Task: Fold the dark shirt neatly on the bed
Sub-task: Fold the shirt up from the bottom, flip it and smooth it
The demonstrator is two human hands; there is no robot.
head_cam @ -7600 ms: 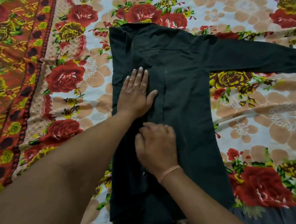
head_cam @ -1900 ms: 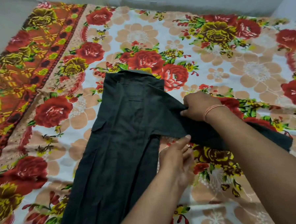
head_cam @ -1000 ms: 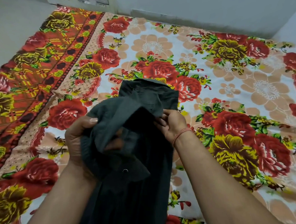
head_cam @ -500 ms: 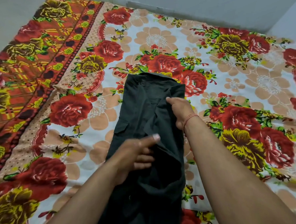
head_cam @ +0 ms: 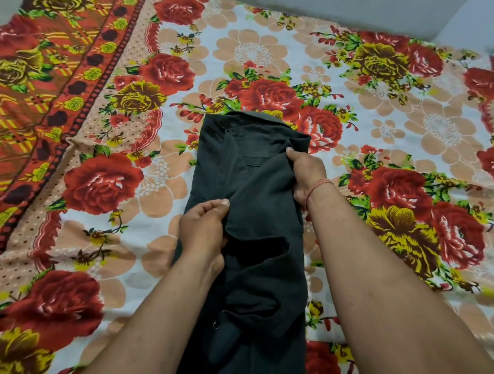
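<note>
Left hand [head_cam: 203, 229] pinched shut on a fold of the shirt [head_cam: 261, 272], mid-strip. Lies as a long narrow band down the middle of the bed [head_cam: 379, 117]. Right hand [head_cam: 306, 172] curled closed over the shirt's upper right edge. Risk: loose sleeve bunching, lumpy fold if pressed unsmoothed

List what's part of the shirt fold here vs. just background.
In the job:
- shirt, folded into a narrow strip
- left hand, pinching its left side
- right hand, gripping its right edge

Background:
- floral bedsheet, the surface under the shirt
- wall
- thread on the right wrist
</note>
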